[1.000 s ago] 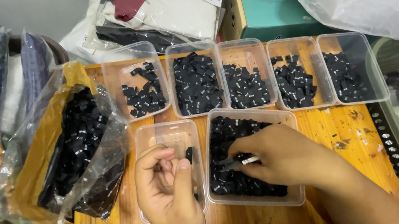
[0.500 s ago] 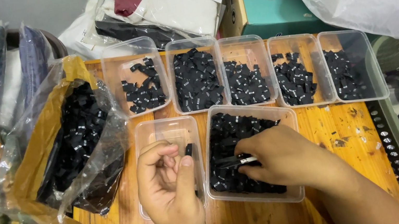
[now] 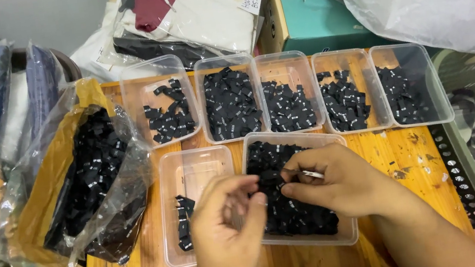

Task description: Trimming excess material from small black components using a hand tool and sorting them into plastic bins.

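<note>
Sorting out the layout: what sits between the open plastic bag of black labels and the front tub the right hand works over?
A clear tub holding few black labels, seen from the head view.

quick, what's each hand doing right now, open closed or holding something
Left hand: fingers curled, pinching toward the small black fabric labels; what it grips cannot be told.
Right hand: closed on thin metal tweezers, over the clear plastic tray.

- Support surface: wooden table [image 3: 404, 155], orange-brown, with scuffed planks.
- Rear row: five clear plastic trays [image 3: 286, 63] side by side, each holding small black labels [image 3: 232, 103].
- Front row: two larger clear trays [image 3: 191, 159], touching; the right one is far fuller.
- Left edge: open plastic bag [image 3: 98, 167] of black labels, overhanging the table.
</note>
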